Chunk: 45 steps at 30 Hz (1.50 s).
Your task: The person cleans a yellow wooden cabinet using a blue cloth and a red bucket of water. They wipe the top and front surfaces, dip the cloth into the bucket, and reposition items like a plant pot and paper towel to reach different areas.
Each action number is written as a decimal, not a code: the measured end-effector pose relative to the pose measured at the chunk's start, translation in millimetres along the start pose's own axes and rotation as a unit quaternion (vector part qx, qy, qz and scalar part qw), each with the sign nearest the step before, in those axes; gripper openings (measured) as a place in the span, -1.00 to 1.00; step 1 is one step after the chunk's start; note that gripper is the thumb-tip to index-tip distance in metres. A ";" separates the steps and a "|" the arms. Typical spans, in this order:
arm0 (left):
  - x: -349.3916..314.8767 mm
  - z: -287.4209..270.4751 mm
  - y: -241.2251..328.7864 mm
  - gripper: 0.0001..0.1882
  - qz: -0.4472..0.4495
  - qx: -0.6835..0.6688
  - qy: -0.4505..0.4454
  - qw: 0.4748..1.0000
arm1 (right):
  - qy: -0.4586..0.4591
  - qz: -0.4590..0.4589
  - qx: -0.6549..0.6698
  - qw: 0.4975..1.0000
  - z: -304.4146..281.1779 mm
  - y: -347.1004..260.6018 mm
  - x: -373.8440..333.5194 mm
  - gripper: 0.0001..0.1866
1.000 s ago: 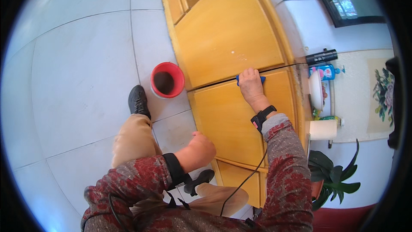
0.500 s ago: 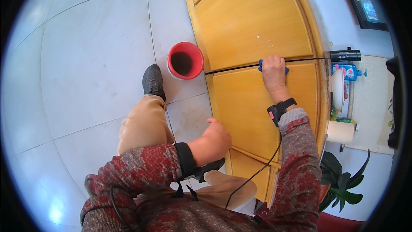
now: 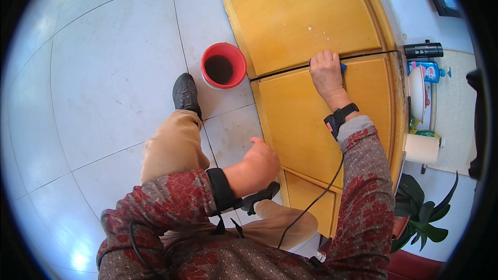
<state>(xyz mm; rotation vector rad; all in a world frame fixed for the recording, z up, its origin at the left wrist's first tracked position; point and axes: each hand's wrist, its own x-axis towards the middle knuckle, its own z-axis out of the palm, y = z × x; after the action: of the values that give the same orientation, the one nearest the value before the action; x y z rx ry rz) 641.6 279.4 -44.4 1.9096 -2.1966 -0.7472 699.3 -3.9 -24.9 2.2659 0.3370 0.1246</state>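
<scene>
My right hand (image 3: 328,75) is closed over a blue cloth (image 3: 343,66), pressing it to the yellow wooden cabinet (image 3: 306,106) beside the dark gap between two panels. Only small bits of the cloth show past the fingers. My left hand (image 3: 258,162) hangs bent in front of my body, touching nothing that I can see. One of its digits points up, while the remaining fingers are hidden behind the hand. To the left of the cabinet, a red-lined bucket (image 3: 234,54) with something dark inside stands on the floor.
Pale floor tiles (image 3: 114,72) spread out to the left, with my dark shoe (image 3: 185,93) near the bucket. Past the cabinet's right edge are a black cylinder (image 3: 423,50), a blue bottle (image 3: 429,71), a white bowl (image 3: 416,93), a paper roll (image 3: 421,148) and a potted plant (image 3: 428,218).
My right hand has shifted slightly up and left with the cloth, and less blue shows at its left side. The whole view has moved a little. My left hand stays nearly still.
</scene>
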 end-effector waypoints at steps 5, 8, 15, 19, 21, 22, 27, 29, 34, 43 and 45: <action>0.5 1.4 0.7 -0.77 -0.005 0.001 -0.008 1.000 | -0.013 -0.013 -0.010 1.000 6.6 -0.3 -1.0 -0.89; 1.0 5.5 0.4 -0.78 -0.007 0.003 0.008 1.000 | -0.025 -0.018 -0.003 1.000 17.3 -8.6 -1.5 -0.90; -8.7 15.1 -0.1 -0.82 -0.008 0.049 0.103 0.993 | -0.067 -0.002 0.074 0.995 73.0 -81.0 -0.2 -0.87; -25.8 -0.5 -8.5 -0.77 -0.037 0.027 0.106 0.993 | -0.080 0.001 0.095 0.992 115.9 -125.5 2.4 -0.85; -37.0 -12.2 -17.0 -0.71 -0.036 -0.002 0.081 0.996 | -0.095 0.009 0.119 0.988 137.9 -146.9 2.1 -0.85; -41.5 -18.4 -21.1 -0.61 -0.058 -0.014 0.069 0.996 | -0.097 0.015 0.140 0.985 148.3 -157.6 2.2 -0.86; -57.8 -36.9 -34.5 -0.51 -0.107 -0.003 0.095 0.990 | -0.081 -0.017 0.204 0.975 195.0 -206.7 1.1 -0.85; -57.7 -40.7 -37.4 -0.48 -0.109 -0.007 0.094 0.990 | -0.081 -0.035 0.222 0.971 210.8 -222.0 2.6 -0.86; -47.4 -46.5 -26.7 -0.62 -0.143 -0.048 0.064 0.987 | -0.144 -0.110 0.235 0.955 242.8 -253.9 2.3 -0.82; -32.2 -36.1 -22.0 -0.56 -0.131 -0.043 0.048 0.989 | -0.086 -0.002 0.250 0.964 280.1 -290.9 15.2 -0.75; -29.3 -36.5 -20.1 -0.54 -0.127 -0.040 0.038 0.990 | -0.124 -0.017 0.165 0.978 276.5 -299.5 8.2 -0.71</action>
<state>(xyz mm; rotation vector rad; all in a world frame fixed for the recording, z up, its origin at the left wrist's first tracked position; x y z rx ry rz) 680.1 296.0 -15.4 2.1632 -1.8718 -0.7731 702.2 -15.1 -432.5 2.5658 0.2799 -0.2482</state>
